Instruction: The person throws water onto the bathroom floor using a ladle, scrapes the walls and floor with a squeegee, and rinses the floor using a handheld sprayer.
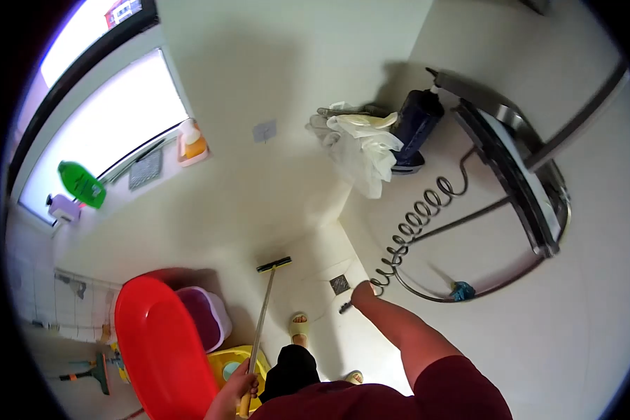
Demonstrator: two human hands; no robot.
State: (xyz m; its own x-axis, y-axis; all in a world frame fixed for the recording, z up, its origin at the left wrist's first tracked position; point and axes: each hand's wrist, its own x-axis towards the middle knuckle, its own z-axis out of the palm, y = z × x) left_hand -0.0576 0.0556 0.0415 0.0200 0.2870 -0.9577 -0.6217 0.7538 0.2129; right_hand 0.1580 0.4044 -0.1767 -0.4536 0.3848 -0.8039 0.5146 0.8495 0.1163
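Observation:
My left hand (240, 385) is wrapped round the lower end of a long-handled floor mop (263, 308). Its narrow dark-and-yellow head (274, 264) rests on the tiled floor (304, 259) near the wall. On the right, my outstretched right hand (362, 294) is closed, and the black tip of a spray nozzle (345, 308) sticks out past it. A dark coiled hose (416, 217) runs up from that hand towards the wall fixture. Close by the nozzle lies a square floor drain (339, 284). The fingers of my right hand are mostly hidden.
A red baby bath (162, 343), a purple tub (206, 318) and a yellow basin (262, 360) crowd the left. Bottles, including a green one (81, 184), line the window sill (112, 196). A dark pump bottle (418, 124) and white bags (367, 147) hang in the corner beside a shower panel (507, 175).

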